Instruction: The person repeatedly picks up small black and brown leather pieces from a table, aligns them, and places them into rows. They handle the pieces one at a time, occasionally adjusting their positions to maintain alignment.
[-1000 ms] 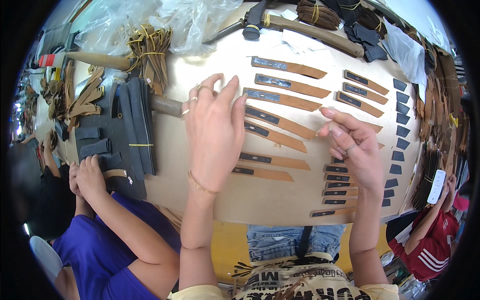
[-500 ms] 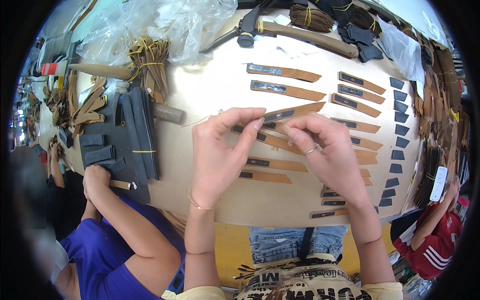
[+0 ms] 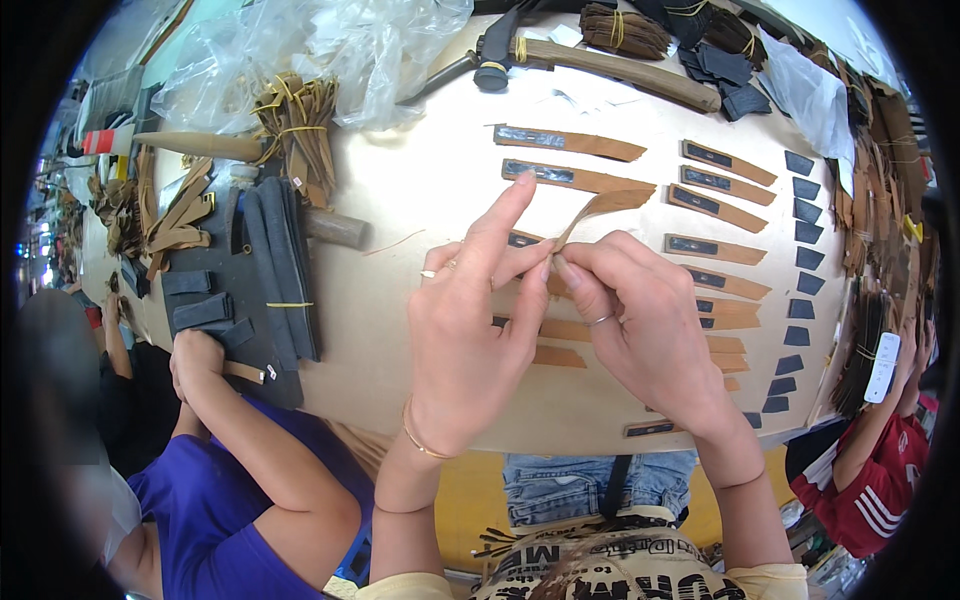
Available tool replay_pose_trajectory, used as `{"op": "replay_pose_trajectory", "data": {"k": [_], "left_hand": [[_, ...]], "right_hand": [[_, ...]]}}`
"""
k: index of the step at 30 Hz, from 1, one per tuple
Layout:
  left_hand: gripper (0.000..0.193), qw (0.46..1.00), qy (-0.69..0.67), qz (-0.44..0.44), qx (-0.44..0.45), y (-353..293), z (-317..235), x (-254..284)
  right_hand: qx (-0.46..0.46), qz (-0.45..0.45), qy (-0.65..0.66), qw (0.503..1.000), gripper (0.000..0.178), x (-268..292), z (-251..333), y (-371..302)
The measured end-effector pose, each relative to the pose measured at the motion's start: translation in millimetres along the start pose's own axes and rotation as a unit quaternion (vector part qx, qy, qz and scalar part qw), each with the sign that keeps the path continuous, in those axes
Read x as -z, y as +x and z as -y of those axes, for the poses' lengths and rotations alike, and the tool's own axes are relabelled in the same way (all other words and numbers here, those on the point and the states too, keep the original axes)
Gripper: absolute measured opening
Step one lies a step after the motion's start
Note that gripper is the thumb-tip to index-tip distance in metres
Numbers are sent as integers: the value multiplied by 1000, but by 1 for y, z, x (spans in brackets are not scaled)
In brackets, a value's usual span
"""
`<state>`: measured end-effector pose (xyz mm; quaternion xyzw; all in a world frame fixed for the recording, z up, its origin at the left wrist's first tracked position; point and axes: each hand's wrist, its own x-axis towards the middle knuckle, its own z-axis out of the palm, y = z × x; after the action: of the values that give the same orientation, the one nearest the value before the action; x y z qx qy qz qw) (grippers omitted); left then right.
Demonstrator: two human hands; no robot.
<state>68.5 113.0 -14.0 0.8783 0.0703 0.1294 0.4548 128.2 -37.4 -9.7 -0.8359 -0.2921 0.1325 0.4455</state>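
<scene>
Over the middle of the table, a brown leather strip [image 3: 604,204] curls upward from between my fingertips, its end folded or bent there. My left hand [image 3: 470,325] pinches it between thumb and a finger, while its index finger points up and away. From the right, my right hand [image 3: 645,325] grips the same spot with thumb and index finger. The dark patch on this strip is hidden by my fingers. Beyond it lie brown strips with dark patches, such as this strip [image 3: 570,178]. More strips lie under and beside my hands, partly covered.
A column of small dark pieces [image 3: 803,233] runs down the right side. At the back lies a hammer [image 3: 600,65]. Left are bundled dark strips [image 3: 275,270], bundled brown strips [image 3: 305,130] and clear plastic [image 3: 390,60]. A person's arm [image 3: 255,415] rests at the left; another person [image 3: 865,480] is right.
My left index finger has lifted off the strip and straightened. My hands have turned and drawn closer together; the strip, nearly flat before, now bends upward from the pinch.
</scene>
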Motion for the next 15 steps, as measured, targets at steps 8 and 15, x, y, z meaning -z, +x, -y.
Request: {"op": "replay_pose_trajectory", "data": {"k": [8, 15], "left_hand": [[54, 1000, -5, -8, -1, -2, -2, -3], [55, 996, 83, -16, -37, -4, -3, -5]], "right_hand": [[-3, -1, 7, 1000, 9, 2, -2, 1], [5, -6, -1, 1000, 8, -1, -3, 0]]}}
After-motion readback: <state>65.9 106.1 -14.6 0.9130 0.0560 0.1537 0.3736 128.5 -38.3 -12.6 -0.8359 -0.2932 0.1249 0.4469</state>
